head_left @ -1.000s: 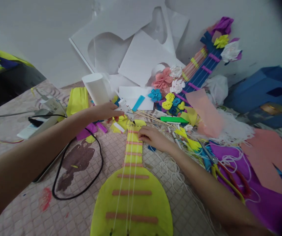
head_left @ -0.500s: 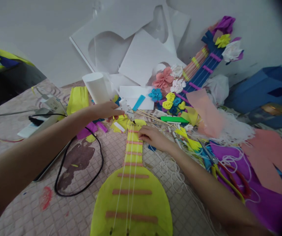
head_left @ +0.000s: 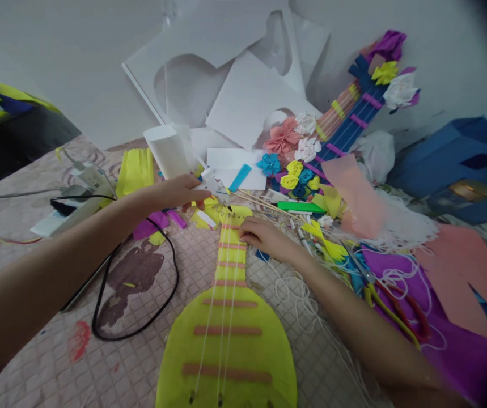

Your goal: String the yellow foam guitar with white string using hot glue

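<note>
A yellow craft lute [head_left: 226,345] lies on the table, its round body towards me, with salmon strips across it and white strings along it. My left hand [head_left: 179,191] is closed on a white glue gun [head_left: 215,184]. The gun's dark nozzle points down at the top of the lute's neck, by the string ends; whether it touches cannot be made out. My right hand [head_left: 264,235] has its fingers curled against the right edge of the neck, just below the head, gripping it. Its fingertips are partly hidden.
A black cable [head_left: 177,277] loops left of the lute. Loose white string [head_left: 298,294], scissors [head_left: 396,300] and a green marker [head_left: 300,207] lie on the right. Behind stand a blue decorated instrument [head_left: 349,130], a white paper roll [head_left: 166,150] and white boards [head_left: 243,96].
The glue gun in my left hand has shifted slightly to the left, its nozzle staying over the top of the neck. My right hand and the lute have barely moved.
</note>
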`<state>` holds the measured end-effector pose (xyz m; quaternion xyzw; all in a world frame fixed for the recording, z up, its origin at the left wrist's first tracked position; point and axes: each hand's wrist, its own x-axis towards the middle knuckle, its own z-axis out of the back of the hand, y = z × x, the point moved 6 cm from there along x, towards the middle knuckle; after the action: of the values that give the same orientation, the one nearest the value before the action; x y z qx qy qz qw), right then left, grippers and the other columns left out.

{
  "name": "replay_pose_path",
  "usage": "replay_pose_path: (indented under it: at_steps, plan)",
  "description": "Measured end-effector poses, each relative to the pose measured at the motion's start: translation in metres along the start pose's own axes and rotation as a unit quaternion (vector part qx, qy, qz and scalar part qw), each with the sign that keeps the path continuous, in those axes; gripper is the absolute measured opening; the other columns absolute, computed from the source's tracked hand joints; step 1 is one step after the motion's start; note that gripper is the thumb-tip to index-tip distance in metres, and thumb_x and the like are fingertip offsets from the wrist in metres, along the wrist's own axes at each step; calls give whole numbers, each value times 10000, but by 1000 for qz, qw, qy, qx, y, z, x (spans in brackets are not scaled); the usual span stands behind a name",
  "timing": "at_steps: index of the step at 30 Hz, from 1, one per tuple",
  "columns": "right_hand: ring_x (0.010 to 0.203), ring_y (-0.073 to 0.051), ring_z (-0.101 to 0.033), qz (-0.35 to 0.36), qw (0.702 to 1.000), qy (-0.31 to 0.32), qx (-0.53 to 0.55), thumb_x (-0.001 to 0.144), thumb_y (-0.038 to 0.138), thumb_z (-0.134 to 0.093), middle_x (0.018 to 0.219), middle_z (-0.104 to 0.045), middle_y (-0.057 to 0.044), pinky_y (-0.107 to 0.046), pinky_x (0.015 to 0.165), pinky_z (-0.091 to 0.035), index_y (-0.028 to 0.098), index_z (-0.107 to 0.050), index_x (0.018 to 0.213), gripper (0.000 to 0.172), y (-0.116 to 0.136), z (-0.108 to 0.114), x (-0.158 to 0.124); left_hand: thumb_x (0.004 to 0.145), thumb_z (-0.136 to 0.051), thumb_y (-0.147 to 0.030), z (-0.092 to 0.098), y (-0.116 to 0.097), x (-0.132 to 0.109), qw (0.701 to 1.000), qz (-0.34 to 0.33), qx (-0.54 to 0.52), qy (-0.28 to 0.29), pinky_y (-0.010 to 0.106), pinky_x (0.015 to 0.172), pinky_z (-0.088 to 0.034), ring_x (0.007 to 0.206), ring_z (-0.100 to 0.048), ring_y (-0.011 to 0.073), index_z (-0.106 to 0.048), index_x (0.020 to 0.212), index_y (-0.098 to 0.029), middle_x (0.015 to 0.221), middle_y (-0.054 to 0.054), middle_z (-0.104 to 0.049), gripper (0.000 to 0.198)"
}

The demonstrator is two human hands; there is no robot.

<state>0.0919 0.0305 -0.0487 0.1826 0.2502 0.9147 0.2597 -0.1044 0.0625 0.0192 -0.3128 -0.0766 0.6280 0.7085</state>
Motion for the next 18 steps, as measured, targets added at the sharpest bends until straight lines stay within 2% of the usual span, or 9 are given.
replay_pose_path:
  at_steps: [4,8,10,13,16,18]
  plan:
    - [844,-185,-544,13,999,38,-21,894,154,-533,861,-608,-57,-286,755,-390,171,-595,834,88,3,2,6,816,-522,-434,-4,6,-24,997,-10,-50,-57,218,453,-358,445,-479,112,-639,765,-146,495,-12,-501,315]
    - [818,-176,-548,15,995,80,-50,865,110,-551,858,-600,-54,-271,734,-387,158,-590,810,83,2,8,16,830,-504,-452,-15,15,-68,983,-19,-64,-170,212,419,-309,432,-410,95,-570,775,-163,518,-32,-485,301]
    - [808,-170,-544,16,994,89,-55,856,105,-557,849,-595,-48,-263,720,-383,158,-586,803,81,-1,13,24,840,-502,-485,-26,21,-94,974,-24,-51,-220,211,410,-275,439,-378,92,-534,752,-180,521,-45,-443,319]
    - [778,-156,-528,26,993,98,-55,851,101,-552,810,-583,-23,-255,711,-370,168,-575,773,106,-4,20,36,872,-476,-455,-48,32,-125,967,-16,-43,-251,217,416,-278,425,-367,93,-532,780,-195,503,-59,-403,282]
    - [744,-141,-510,36,991,118,-60,822,55,-543,762,-565,-4,-245,696,-353,169,-552,728,148,-6,26,50,862,-485,-414,-67,39,-146,954,-42,0,-297,234,425,-309,422,-393,112,-502,686,-201,475,-50,-393,276]
    - [738,-139,-508,32,989,128,-68,810,54,-553,753,-563,-3,-242,689,-346,167,-551,719,145,-8,29,59,876,-476,-385,-78,44,-153,947,-49,23,-315,253,476,-392,460,-471,136,-555,756,-196,514,-34,-465,238]
